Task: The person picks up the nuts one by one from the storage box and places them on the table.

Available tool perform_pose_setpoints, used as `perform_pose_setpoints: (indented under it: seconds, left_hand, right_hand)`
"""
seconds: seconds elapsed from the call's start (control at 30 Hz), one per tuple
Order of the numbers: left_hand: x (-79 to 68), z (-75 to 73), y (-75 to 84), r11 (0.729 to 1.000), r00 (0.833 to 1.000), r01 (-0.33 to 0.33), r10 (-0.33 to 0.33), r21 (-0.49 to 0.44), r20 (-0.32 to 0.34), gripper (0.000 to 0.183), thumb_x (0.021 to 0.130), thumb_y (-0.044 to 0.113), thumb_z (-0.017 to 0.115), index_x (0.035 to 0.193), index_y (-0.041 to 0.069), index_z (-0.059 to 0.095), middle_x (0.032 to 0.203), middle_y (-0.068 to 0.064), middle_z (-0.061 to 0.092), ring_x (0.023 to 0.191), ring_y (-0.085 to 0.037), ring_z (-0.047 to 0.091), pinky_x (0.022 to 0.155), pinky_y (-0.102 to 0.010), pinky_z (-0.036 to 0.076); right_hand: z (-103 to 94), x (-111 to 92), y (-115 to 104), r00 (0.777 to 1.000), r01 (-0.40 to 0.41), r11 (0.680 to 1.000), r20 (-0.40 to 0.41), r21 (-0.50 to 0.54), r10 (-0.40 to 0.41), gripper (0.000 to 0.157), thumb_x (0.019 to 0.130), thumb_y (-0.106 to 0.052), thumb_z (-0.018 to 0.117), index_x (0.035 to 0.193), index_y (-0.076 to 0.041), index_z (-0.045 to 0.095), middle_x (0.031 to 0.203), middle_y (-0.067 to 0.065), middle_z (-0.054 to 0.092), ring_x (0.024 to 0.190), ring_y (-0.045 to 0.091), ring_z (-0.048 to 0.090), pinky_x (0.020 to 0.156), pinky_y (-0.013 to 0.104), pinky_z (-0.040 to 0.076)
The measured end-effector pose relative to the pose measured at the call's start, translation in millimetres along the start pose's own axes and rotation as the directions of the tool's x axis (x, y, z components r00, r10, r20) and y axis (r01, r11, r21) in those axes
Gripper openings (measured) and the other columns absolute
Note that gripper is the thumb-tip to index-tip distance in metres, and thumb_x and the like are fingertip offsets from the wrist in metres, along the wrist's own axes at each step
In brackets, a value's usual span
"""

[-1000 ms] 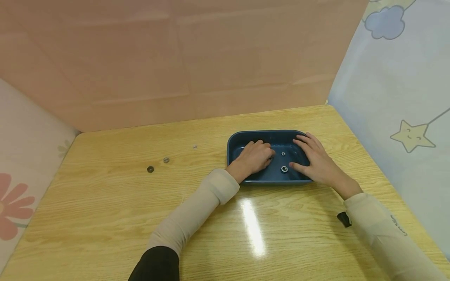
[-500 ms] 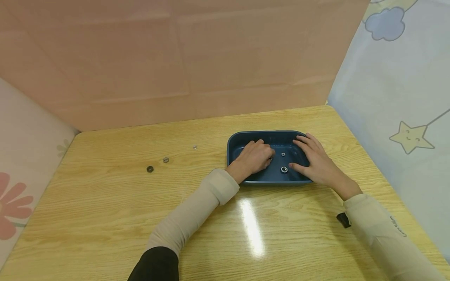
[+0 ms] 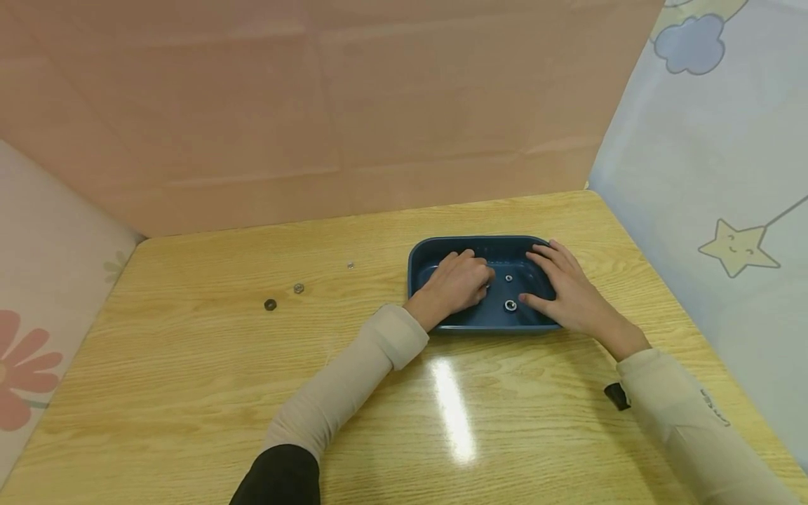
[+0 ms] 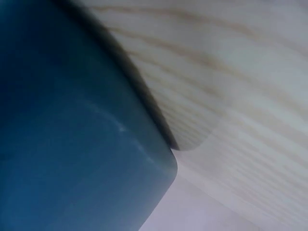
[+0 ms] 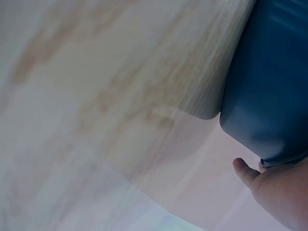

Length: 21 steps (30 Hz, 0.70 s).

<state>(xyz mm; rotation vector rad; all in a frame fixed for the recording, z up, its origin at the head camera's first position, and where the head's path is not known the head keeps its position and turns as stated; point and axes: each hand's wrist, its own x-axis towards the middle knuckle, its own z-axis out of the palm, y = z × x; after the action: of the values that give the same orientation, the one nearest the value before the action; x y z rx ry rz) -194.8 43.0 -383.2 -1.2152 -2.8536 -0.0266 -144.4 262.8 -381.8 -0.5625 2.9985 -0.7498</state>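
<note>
A dark blue tray (image 3: 442, 246) stands on the wooden table (image 3: 189, 365), right of centre. My left hand (image 3: 475, 278) lies inside its left half, fingers bent down onto the tray floor; a tiny dark part shows at the fingertips, and I cannot tell whether they hold it. My right hand (image 3: 550, 282) rests flat over the tray's right rim with straight fingers. Its thumb lies beside a metal ring (image 3: 510, 305), with a smaller ring (image 3: 508, 278) farther back. The left wrist view shows only the tray's outer wall (image 4: 72, 144). In the right wrist view the tray's wall (image 5: 269, 96) shows above my thumb (image 5: 245, 173).
Left of the tray on the table lie a black washer (image 3: 270, 304), a grey nut (image 3: 299, 287) and a tiny clear piece (image 3: 350, 265). Pink and patterned panels wall in the table on three sides. A glare streak (image 3: 451, 407) marks the wood near me.
</note>
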Motion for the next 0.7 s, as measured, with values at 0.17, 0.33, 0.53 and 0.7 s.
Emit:
perform_pose_setpoints:
  seconds: [0.17,0.33,0.53,0.7]
  left_hand:
    - [-2.0,-2.2,-0.2,1.000,1.000,0.005,-0.004,0.020,-0.013,0.019,0.099,0.025,0.058,0.107,0.028,0.075,0.102,0.010,0.071,0.082,-0.014,0.051,0.070,-0.025,0.043]
    - [-4.2,-5.3,-0.4,0.999,1.000,0.011,-0.010,0.032,-0.020,0.020,0.099,0.026,0.058,0.110,0.029,0.075,0.108,0.011,0.071,0.085,-0.014,0.052,0.073,-0.026,0.044]
    - [-8.1,-8.9,-4.7,0.999,0.999,0.012,-0.011,0.031,-0.034,0.021,0.100,0.026,0.057,0.112,0.029,0.074,0.109,0.010,0.071,0.085,-0.015,0.052,0.073,-0.027,0.044]
    - [-13.8,-14.0,-11.2,1.000,0.998,0.022,-0.020,0.023,-0.066,0.022,0.099,0.024,0.058,0.112,0.028,0.075,0.105,0.009,0.071,0.082,-0.015,0.050,0.070,-0.027,0.041]
  right_hand:
    - [0.2,0,1,1.000,0.006,1.000,-0.009,-0.002,-0.006,0.076,0.090,-0.031,0.071,0.148,0.005,0.037,0.157,0.027,0.027,0.151,0.045,0.006,0.114,0.069,0.015]
    - [-0.6,-1,0,1.000,0.000,1.000,0.007,-0.007,0.000,0.076,0.092,-0.031,0.070,0.149,0.005,0.036,0.158,0.027,0.025,0.152,0.044,0.005,0.115,0.069,0.015]
    - [-2.5,-1,-1,0.999,-0.018,1.000,0.029,-0.015,0.019,0.078,0.092,-0.032,0.070,0.150,0.004,0.035,0.159,0.026,0.024,0.152,0.044,0.004,0.115,0.069,0.015]
    - [-2.8,-2,-2,1.000,-0.017,1.000,0.022,-0.014,0.017,0.078,0.091,-0.032,0.070,0.150,0.004,0.035,0.158,0.026,0.024,0.151,0.045,0.005,0.114,0.070,0.015]
